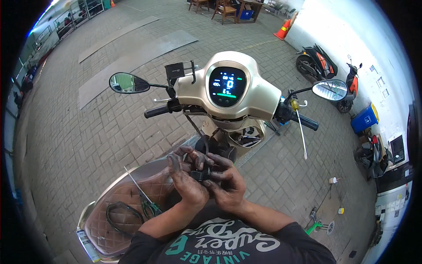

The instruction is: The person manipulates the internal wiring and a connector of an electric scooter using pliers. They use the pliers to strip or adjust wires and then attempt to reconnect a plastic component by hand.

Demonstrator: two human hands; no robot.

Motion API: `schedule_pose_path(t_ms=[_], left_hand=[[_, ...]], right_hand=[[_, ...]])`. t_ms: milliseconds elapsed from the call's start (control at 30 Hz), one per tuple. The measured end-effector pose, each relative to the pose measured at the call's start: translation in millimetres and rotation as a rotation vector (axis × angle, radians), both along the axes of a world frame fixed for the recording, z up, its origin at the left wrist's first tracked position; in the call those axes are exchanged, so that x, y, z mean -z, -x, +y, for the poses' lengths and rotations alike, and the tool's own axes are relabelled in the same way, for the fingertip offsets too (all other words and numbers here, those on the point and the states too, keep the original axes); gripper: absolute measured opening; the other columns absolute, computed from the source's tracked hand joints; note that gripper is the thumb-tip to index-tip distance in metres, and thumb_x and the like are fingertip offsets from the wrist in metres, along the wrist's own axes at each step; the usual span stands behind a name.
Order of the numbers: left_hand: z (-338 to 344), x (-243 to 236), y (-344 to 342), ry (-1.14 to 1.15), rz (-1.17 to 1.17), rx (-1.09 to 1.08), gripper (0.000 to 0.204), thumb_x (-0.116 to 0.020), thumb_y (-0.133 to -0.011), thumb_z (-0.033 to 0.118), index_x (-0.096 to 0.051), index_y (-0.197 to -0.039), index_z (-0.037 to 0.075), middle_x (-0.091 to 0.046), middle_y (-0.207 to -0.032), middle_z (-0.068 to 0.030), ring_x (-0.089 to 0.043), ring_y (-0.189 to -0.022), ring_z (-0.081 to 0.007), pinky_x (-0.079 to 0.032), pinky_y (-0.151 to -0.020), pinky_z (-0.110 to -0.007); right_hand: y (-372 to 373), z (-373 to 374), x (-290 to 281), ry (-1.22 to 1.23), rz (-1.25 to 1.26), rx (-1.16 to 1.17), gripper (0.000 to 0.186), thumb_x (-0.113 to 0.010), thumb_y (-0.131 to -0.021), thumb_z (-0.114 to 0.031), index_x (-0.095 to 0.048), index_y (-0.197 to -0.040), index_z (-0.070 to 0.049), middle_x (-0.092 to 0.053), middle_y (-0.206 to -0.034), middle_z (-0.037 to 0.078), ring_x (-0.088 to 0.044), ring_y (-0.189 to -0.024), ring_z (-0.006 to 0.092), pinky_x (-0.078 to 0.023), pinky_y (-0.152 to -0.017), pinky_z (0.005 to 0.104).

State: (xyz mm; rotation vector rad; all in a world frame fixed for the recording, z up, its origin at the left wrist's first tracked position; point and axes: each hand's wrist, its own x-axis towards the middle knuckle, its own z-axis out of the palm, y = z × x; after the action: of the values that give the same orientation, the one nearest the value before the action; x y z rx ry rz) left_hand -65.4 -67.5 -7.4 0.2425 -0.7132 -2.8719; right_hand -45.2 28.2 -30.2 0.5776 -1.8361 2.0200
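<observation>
left hand [190, 179]: one, half curled, fingers bent about one small black part [199, 175]
right hand [226, 182]: one, thumb and fingertips pinching that part
black part: between both hands, beyond the seat's right edge
black cable [194, 125]: one, from below the handlebar cover [192, 91] toward the hands
seat [99, 220]: one black loop [109, 216] mid-seat; green-handled tools [153, 208] by its right edge, count unclear
handlebar cover: two mirrors [129, 82], one lit display [226, 86]
</observation>
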Motion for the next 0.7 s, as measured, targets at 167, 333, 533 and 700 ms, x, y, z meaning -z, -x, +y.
schedule_pose_path(t_ms=[167, 333, 533, 700], left_hand=[[2, -4, 0, 0.012, 0.038, 0.016, 0.045, -0.041, -0.091, 0.051, -0.050, -0.097, 0.008, -0.045, -0.068, -0.0057, -0.050, -0.066, -0.0209, -0.045, -0.067, -0.033], [1, -7, -3, 0.018, 0.018, -0.011, 0.045, -0.041, -0.091, 0.051, -0.050, -0.097, 0.007, -0.046, -0.070, -0.0059, -0.049, -0.066, -0.0205, -0.046, -0.068, -0.034], [2, -8, -1, 0.052, 0.071, -0.001, 0.045, -0.041, -0.091, 0.050, -0.050, -0.097, 0.007, -0.047, -0.073, -0.0057, -0.050, -0.067, -0.0188, -0.046, -0.068, -0.033], [1, -8, -3, -0.016, 0.050, 0.029, 0.045, -0.042, -0.091, 0.051, -0.051, -0.095, 0.007, -0.048, -0.072, -0.0047, -0.049, -0.067, -0.0181, -0.046, -0.068, -0.032]], right_hand=[[-9, -12, -2, 0.232, -0.164, 0.047, 0.027, -0.068, -0.073, 0.004, -0.052, -0.095, 0.001, -0.047, -0.123, 0.029, -0.049, -0.115, 0.0336, -0.041, -0.092, 0.0369], [2, -2, 3, -0.060, 0.090, 0.007, 0.026, -0.068, -0.073, 0.006, -0.052, -0.093, 0.002, -0.047, -0.123, 0.030, -0.050, -0.114, 0.0333, -0.042, -0.090, 0.0362], [0, -3, 4, -0.005, 0.073, 0.028, 0.029, -0.068, -0.071, 0.007, -0.051, -0.095, 0.001, -0.048, -0.122, 0.030, -0.051, -0.113, 0.0349, -0.040, -0.093, 0.0391], [-2, -8, 3, 0.003, 0.063, 0.056, 0.031, -0.069, -0.071, 0.006, -0.051, -0.096, 0.001, -0.048, -0.122, 0.029, -0.050, -0.114, 0.0348, -0.039, -0.095, 0.0403]])
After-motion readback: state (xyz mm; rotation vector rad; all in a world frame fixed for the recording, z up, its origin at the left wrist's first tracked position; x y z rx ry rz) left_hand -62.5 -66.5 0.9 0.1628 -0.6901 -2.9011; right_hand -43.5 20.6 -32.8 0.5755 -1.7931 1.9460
